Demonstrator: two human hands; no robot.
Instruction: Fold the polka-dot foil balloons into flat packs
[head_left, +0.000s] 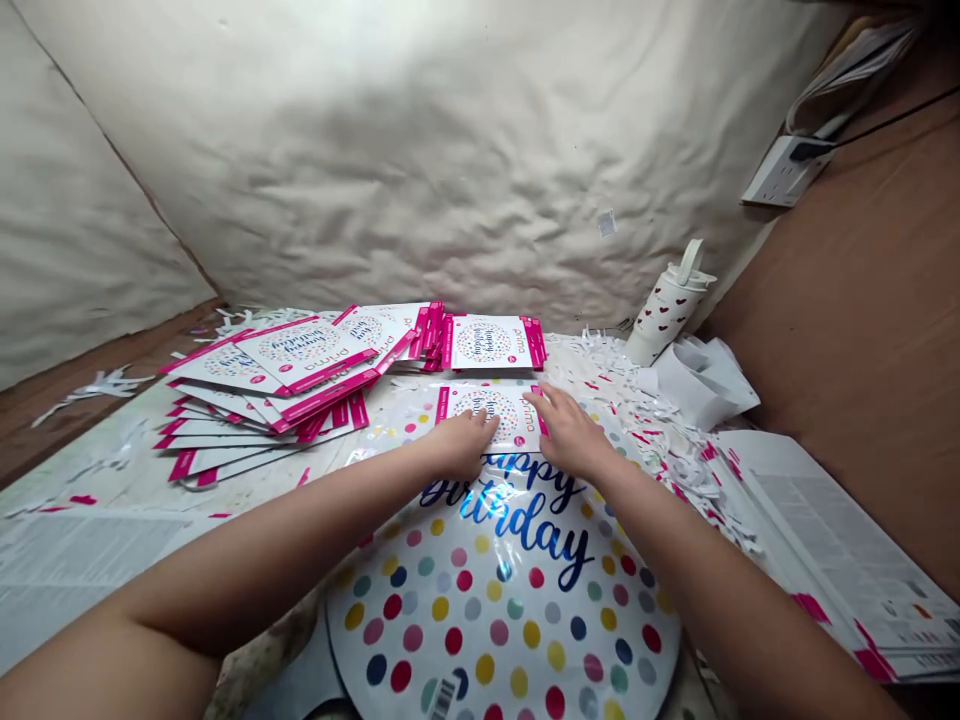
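**Left hand (461, 445) and right hand (570, 432) press a pink-edged card (480, 410) against a foil birthday balloon (495, 590) at lower centre**
Both hands lie open, fingers spread, gripping nothing, apparently to hold the card flat on the desk (97, 470); fanned packets (270, 375) sit upper left, seemingly kept clear of the work.

The balloon (502, 600) runs off the bottom edge, cutting its barcode (444, 697); just beyond the balloon, the left hand (461, 445) and right hand (570, 432) hide most of the card (487, 405); right of the balloon, the sheet (847, 540) is cut off by the edge, its print too small to read; left of the balloon, the other sheet (75, 570) is equally unreadable.
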